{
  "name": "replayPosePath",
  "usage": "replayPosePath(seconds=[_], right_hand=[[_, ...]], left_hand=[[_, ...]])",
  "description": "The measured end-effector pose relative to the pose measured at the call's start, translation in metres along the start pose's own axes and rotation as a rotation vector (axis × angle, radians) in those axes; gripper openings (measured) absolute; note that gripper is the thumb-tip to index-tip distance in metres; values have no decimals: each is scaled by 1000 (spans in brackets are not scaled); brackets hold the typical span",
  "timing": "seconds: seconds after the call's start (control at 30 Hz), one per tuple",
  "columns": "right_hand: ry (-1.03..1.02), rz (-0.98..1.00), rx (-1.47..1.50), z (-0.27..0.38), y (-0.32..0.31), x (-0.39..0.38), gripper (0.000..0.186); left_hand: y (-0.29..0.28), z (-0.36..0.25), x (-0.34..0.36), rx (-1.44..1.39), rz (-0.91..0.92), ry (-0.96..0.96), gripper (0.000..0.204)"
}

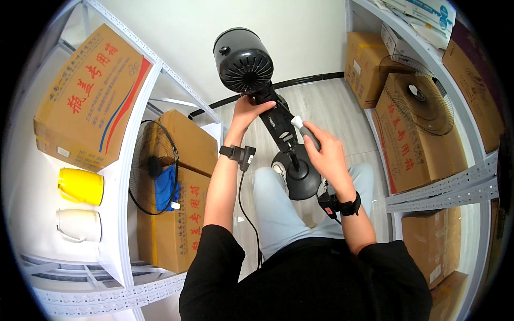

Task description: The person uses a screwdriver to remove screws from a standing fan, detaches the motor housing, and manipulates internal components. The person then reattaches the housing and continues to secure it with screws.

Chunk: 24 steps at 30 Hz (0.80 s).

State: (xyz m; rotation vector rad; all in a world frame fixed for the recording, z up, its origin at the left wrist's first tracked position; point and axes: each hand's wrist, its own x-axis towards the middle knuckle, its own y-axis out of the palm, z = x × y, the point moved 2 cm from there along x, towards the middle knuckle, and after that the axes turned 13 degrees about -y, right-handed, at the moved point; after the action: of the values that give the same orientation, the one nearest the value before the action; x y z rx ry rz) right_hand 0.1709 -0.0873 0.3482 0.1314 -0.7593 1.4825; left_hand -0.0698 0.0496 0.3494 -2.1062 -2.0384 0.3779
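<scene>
A black fan body stands upright between my knees, its round motor housing (243,59) at the top and its round base (301,174) resting on my lap. My left hand (247,111) grips the neck just below the motor housing. My right hand (324,152) holds a screwdriver with a grey and white handle (305,130), its shaft pointing down along the black stand column (279,127). Both wrists wear black bands with small devices.
White metal shelving stands on both sides. On the left are cardboard boxes (88,96), a fan grille with blue blades (155,168), a yellow jug (81,186) and a white jug (80,224). On the right are more boxes and a wire fan grille (417,95).
</scene>
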Motion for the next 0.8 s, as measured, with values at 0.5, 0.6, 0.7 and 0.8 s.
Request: replayPosePath(seconds=[0.5,0.6,0.7,0.8], right_hand=[[18,-67,40,-9,17,-28,37],[-110,-140,-26,-16,21,-29,37],[131,-57,174,-26,16,-25,38],[391,-21,516,-32,9,-20,38]], left_hand=[[3,13,-1,50,-69,9,44],[5,12,-1,41,-47,14,43],[5,11,-3,46,-65,41,42],[5,13,-3,10,-57,10,41]])
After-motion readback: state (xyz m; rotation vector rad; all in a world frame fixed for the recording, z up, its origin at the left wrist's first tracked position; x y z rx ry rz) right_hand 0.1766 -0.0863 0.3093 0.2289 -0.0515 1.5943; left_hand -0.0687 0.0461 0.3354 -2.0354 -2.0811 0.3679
